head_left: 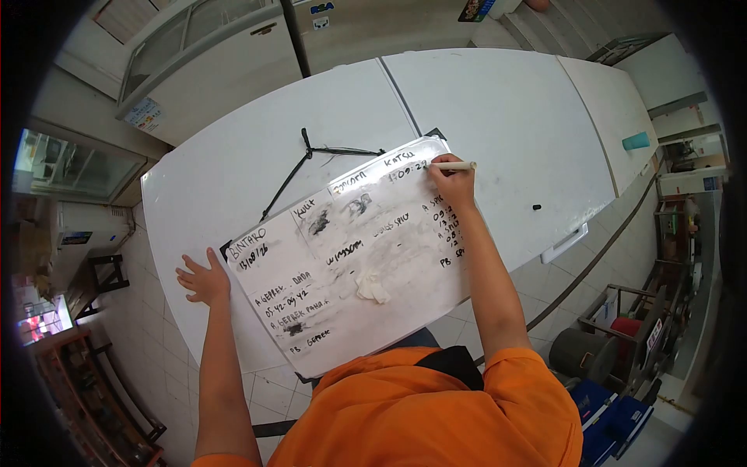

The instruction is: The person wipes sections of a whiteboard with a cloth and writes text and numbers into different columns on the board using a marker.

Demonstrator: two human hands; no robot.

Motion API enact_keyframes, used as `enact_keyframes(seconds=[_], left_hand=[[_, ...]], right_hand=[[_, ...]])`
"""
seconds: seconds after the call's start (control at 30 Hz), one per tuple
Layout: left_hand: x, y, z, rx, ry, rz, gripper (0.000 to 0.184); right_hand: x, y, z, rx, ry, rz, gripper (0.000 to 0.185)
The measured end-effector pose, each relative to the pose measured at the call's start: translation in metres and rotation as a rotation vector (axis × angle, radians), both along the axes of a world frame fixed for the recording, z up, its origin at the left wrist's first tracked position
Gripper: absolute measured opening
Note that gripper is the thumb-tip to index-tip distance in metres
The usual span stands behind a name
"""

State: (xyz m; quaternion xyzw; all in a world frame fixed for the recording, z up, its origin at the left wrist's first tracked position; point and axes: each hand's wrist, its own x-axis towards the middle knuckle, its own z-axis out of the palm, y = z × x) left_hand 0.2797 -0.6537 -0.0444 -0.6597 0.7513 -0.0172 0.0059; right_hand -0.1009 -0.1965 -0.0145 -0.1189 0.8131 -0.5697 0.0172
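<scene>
A whiteboard (pixel 412 268) with black handwriting and smudges lies tilted on the white table, its lower edge near my body. My right hand (pixel 454 184) holds a white marker (pixel 455 166) at the board's upper right, the tip beside the written numbers under "KATSU". My left hand (pixel 205 279) rests on the table just left of the board, fingers spread and holding nothing. A crumpled white tissue (pixel 373 288) lies on the lower middle of the board. Black cord (pixel 308 149) is attached along the board's top edge.
The white table (pixel 498 93) extends beyond the board. A small black cap (pixel 537 207) lies on its right part, and a teal cup (pixel 636 141) stands at the far right. Freezers (pixel 226 70) line the far side. A large pot (pixel 582 356) is at the lower right.
</scene>
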Motion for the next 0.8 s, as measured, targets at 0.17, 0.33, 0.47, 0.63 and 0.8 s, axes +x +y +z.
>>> enact_keyframes(seconds=[0.17, 0.33, 0.47, 0.63, 0.8], left_hand=[[0.001, 0.001, 0.001, 0.007, -0.001, 0.0, 0.089], [-0.002, 0.001, 0.004, 0.023, 0.0, 0.007, 0.089], [-0.001, 0.002, 0.004, 0.015, 0.003, 0.002, 0.089], [0.0, 0.001, 0.001, 0.004, 0.001, 0.002, 0.089], [0.003, -0.002, -0.004, -0.023, 0.0, -0.012, 0.089]], right_hand=[[0.0, 0.003, 0.001, 0.023, 0.046, -0.114, 0.016], [-0.003, 0.004, -0.005, 0.03, 0.084, -0.122, 0.019], [0.005, 0.004, -0.011, 0.032, 0.099, -0.093, 0.017], [0.033, -0.012, -0.009, -0.007, 0.038, 0.013, 0.015], [0.031, -0.017, -0.018, -0.018, 0.055, -0.025, 0.016]])
